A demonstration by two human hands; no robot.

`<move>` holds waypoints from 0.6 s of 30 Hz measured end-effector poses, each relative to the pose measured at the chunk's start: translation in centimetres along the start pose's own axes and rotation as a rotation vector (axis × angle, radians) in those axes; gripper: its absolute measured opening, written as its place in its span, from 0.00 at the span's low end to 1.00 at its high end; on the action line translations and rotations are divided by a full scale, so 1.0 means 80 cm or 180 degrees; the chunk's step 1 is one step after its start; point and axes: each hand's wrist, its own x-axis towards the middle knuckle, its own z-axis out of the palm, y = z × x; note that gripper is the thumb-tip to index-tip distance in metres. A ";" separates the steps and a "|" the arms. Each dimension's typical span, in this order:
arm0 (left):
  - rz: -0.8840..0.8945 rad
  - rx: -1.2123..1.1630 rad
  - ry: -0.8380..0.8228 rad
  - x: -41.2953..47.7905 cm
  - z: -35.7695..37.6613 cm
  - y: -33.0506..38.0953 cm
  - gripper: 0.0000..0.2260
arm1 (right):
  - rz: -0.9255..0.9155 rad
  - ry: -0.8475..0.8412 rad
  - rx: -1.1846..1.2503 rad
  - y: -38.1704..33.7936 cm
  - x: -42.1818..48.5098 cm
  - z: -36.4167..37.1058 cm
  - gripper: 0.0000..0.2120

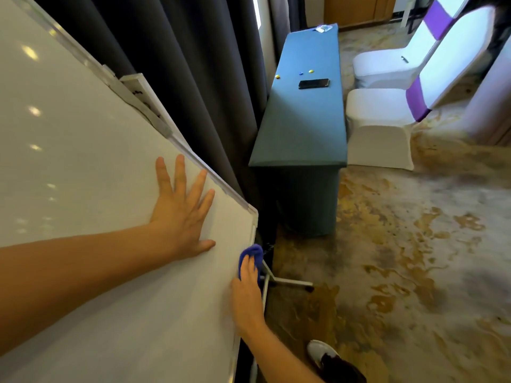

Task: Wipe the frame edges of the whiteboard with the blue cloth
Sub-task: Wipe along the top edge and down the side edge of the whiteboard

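Note:
The whiteboard point(83, 175) fills the left of the view, tilted, with a pale metal frame point(190, 154) along its edges. My left hand point(182, 214) lies flat on the board surface near its corner, fingers spread, holding nothing. My right hand point(247, 291) grips the blue cloth point(253, 254) and presses it against the frame's side edge just below the corner. Only the cloth's upper part shows past my fingers.
A marker tray point(143, 98) hangs on the board's edge. Dark curtains point(193, 64) hang behind. A blue-covered table point(304, 114) carries a phone point(313, 83) and small magnets. White covered chairs point(378, 128) stand at right. The stand's leg point(290, 283) and my shoe point(326, 357) are on patterned carpet.

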 end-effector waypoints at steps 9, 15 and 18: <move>0.0184 0.0167 0.0022 -0.018 0.008 0.006 0.47 | 0.0090 0.0255 -0.0224 -0.042 0.015 0.011 0.33; 0.0046 0.0156 -0.0060 -0.020 0.009 0.010 0.49 | 0.0020 0.0348 0.0139 -0.068 0.071 -0.011 0.38; 0.0024 0.0170 -0.0010 -0.015 0.008 0.009 0.49 | -0.0201 0.0380 -0.0001 -0.054 0.059 -0.003 0.40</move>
